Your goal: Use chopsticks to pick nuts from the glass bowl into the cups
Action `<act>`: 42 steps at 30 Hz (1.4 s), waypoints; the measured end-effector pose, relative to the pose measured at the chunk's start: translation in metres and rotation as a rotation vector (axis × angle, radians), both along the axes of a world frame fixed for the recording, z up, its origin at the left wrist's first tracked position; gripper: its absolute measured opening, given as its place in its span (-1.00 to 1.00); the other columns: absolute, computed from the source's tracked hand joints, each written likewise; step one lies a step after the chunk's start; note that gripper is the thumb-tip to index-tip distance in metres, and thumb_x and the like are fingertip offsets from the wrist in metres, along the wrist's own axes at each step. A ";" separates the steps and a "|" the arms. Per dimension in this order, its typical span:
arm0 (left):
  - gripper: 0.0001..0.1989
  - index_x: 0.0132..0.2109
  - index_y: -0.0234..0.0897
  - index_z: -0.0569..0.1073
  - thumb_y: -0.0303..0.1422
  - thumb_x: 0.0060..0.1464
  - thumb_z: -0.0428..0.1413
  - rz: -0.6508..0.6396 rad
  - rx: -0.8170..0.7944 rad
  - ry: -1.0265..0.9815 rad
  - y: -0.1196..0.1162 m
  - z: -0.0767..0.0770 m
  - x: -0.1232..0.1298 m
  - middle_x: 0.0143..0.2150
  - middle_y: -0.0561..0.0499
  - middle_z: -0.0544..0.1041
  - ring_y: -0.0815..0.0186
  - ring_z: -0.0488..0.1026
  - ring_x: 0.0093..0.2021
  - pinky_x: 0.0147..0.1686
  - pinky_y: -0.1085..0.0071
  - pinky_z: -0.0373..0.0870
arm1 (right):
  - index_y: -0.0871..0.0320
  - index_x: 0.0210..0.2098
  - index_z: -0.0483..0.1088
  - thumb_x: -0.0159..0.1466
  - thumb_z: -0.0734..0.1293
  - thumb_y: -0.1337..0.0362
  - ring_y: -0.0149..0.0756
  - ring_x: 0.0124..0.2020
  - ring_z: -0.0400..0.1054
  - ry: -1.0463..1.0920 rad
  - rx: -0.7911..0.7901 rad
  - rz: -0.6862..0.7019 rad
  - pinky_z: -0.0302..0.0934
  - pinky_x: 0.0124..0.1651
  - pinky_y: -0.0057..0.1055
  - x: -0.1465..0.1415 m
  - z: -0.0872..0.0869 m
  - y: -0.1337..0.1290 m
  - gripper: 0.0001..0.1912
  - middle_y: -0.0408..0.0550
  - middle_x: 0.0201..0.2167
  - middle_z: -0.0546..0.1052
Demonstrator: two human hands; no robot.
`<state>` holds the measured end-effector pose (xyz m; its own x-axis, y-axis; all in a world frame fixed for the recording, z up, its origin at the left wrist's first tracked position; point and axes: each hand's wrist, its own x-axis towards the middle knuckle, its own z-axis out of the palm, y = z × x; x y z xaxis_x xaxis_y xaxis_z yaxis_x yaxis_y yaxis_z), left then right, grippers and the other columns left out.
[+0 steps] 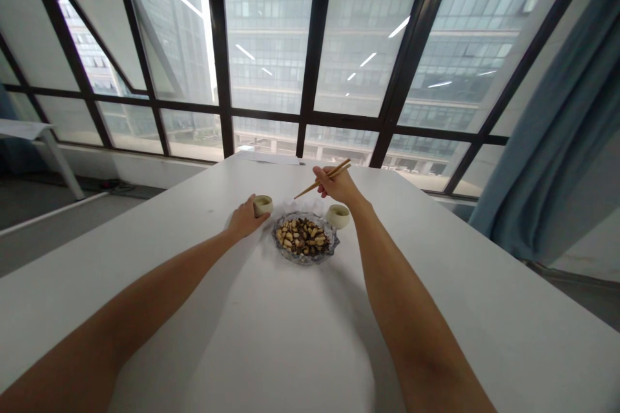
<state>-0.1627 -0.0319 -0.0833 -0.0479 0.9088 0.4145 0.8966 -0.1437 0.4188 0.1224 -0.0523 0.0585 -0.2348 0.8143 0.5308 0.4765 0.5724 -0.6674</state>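
My left hand (pixel 246 218) is wrapped round the side of a small pale cup (pixel 263 205) standing on the white table. A pair of wooden chopsticks (pixel 314 186) is gripped in my right hand (pixel 334 184), raised above the table with the tips pointing down and left. Below the tips lies a scalloped glass dish (pixel 306 260) holding a mix of peanuts (pixel 289 232) and dark seeds (pixel 305 246). A second pale cup (pixel 338 216) stands at the dish's right side, close to my right wrist. Nothing is visible between the chopstick tips.
The white table (pixel 290 335) reaches toward large dark-framed windows (pixel 305 84). Some flat papers (pixel 268 157) lie at its far edge. A blue curtain (pixel 547 142) hangs at the right, and another white table (pixel 24 129) stands at the far left.
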 end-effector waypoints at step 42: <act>-0.14 0.42 -0.39 0.07 -0.02 0.18 0.17 0.004 -0.012 0.032 0.001 -0.002 -0.002 0.30 -0.34 0.40 -0.04 0.42 0.24 0.16 0.19 0.34 | 0.22 -0.54 0.40 0.43 0.33 0.29 -0.38 -0.71 0.41 -0.165 -0.470 0.016 0.33 -0.62 -0.51 0.010 0.016 -0.020 -0.61 -0.09 -0.71 0.50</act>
<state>-0.1642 -0.0312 -0.0856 -0.0385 0.9135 0.4050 0.9102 -0.1352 0.3914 0.1320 -0.0724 0.0744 -0.2991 0.9522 0.0617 0.5907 0.2356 -0.7717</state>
